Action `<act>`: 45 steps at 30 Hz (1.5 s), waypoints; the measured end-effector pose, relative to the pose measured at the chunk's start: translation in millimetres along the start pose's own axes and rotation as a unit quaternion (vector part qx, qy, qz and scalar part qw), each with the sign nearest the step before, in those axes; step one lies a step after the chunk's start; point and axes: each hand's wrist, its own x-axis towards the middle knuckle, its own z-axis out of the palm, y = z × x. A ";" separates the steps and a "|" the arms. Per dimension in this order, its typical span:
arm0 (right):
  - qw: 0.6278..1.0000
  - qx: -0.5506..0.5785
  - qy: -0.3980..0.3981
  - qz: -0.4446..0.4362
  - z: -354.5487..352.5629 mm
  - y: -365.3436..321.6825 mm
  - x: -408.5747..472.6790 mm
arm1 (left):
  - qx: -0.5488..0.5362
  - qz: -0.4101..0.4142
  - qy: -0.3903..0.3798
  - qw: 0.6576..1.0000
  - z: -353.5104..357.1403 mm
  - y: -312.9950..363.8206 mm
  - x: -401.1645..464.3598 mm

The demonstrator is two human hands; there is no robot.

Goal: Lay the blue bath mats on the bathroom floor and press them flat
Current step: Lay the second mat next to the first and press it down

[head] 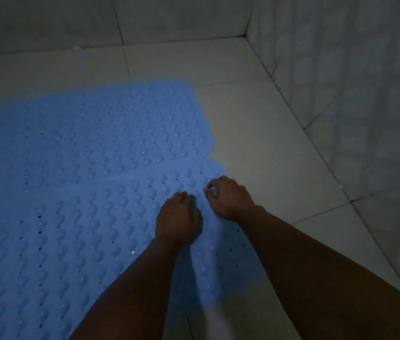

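Left hand: knuckles up, fingers curled under into a loose fist, set down on the near mat close to its far right corner. Nothing visible inside the grip; fingertips hidden beneath the hand, so whether they pinch any mat material cannot be told. Reads as a closed fist bearing on the mat surface.

Right hand: just beside the left, slightly farther from the camera, also over the near mat, near its right edge. Fingers curled, thumb and forefinger drawn close together at the tip. Whether that grip holds a bit of mat or only rests on it cannot be told; the frame is dim and slightly blurred there.

Both forearms enter from the lower right and run side by side.

Near mat: blue, studded with rows of round bumps and small holes, lying on the floor. It fills the lower left of the view; its rounded far right corner sits just past the right hand.

Far mat: same blue, same bumps, lying beyond the near one. Their long edges meet along a seam running leftward from the notch between the two rounded corners; whether they overlap or merely touch cannot be told.

Floor: pale large tiles with dark grout lines. Tiled walls rise at back and right, meeting in a corner at upper right.
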 end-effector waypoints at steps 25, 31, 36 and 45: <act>0.990 -0.071 0.093 -0.078 110.8 18.8 -5.2 | 0.057 0.008 0.237 0.970 18.1 -33.4 5.9; 0.999 0.038 -0.013 -0.031 81.4 6.5 1.7 | 0.076 -0.002 0.239 0.968 7.8 -35.1 -11.2; 0.990 0.144 -0.001 0.001 18.2 14.0 -2.5 | 0.071 -0.002 0.241 0.968 -3.0 -14.7 -32.7; 0.994 -0.061 0.048 -0.078 98.6 46.5 -60.9 | 0.062 0.007 0.248 0.967 7.9 -0.6 -39.9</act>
